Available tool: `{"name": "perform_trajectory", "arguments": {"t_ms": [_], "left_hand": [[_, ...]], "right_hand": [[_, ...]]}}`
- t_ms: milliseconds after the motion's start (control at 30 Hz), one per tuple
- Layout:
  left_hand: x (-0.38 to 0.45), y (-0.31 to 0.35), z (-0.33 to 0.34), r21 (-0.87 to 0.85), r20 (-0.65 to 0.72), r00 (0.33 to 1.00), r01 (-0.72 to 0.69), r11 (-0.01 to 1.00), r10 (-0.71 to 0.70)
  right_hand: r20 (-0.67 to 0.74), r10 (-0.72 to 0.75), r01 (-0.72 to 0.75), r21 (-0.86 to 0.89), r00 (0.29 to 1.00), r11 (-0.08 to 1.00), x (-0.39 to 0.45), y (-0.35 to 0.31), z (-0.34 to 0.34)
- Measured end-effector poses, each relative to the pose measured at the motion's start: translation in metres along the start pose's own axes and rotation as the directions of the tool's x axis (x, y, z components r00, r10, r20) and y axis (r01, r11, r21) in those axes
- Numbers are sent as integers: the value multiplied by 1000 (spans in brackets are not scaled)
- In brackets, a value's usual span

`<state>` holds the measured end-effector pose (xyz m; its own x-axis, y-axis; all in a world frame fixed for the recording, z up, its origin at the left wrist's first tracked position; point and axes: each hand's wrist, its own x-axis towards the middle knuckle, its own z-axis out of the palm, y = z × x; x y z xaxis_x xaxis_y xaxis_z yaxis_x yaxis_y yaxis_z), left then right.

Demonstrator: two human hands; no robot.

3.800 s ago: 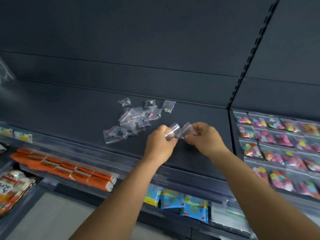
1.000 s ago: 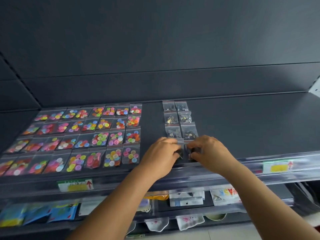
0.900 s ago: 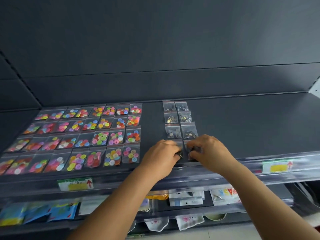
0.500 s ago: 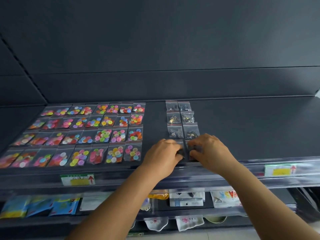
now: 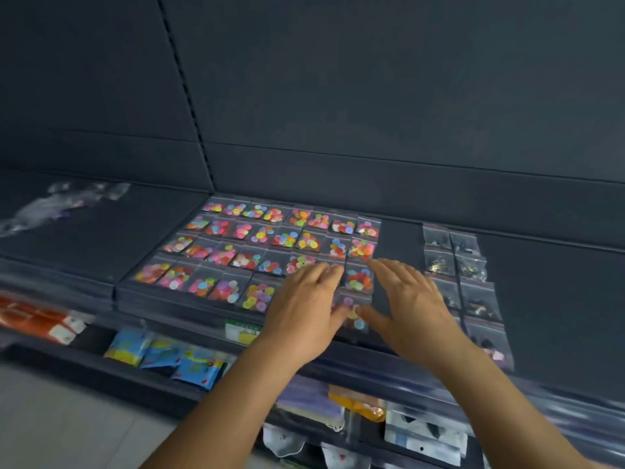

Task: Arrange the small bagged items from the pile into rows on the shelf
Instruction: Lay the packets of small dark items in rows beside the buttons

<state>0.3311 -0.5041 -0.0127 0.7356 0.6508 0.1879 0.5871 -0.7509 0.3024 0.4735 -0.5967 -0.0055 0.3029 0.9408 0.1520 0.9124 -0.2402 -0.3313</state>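
Both hands had let go of the two rows of small clear bags with dark bits (image 5: 461, 286) at the right. The left hand (image 5: 304, 311) and right hand (image 5: 407, 304) were flat, apart and empty. More bags waited in the blurry pile of clear bags (image 5: 57, 206), far left on the dark shelf (image 5: 558, 299).

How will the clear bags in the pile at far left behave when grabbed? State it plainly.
The pile is thin, crumpled clear film, so the bags will probably be floppy and light. The glossy plastic looks slippery, so one may slide out of a loose grip. The bags overlap, so grabbing one will likely drag its neighbours along the shelf.
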Motion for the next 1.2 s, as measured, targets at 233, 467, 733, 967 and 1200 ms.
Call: {"name": "perform_trajectory", "arguments": {"t_ms": [233,467,733,967,1200], "left_hand": [[-29,-103,-46,4,-70,986,151,988,-151],[-62,-216,-96,32,-109,977,190,981,-185],[-93,-334,-132,90,-110,952,296,951,-286],[-91,-422,-153,84,-167,912,391,917,-374],[-67,-510,-170,55,-206,859,489,871,-469]], "right_hand": [[33,-158,157,43,987,987,49,-102,39],[54,-223,220,62,973,974,98,-220,88],[119,-276,269,75,954,960,150,-324,139],[132,-341,332,85,931,940,213,-386,176],[175,-420,402,130,891,906,298,-443,215]]}}
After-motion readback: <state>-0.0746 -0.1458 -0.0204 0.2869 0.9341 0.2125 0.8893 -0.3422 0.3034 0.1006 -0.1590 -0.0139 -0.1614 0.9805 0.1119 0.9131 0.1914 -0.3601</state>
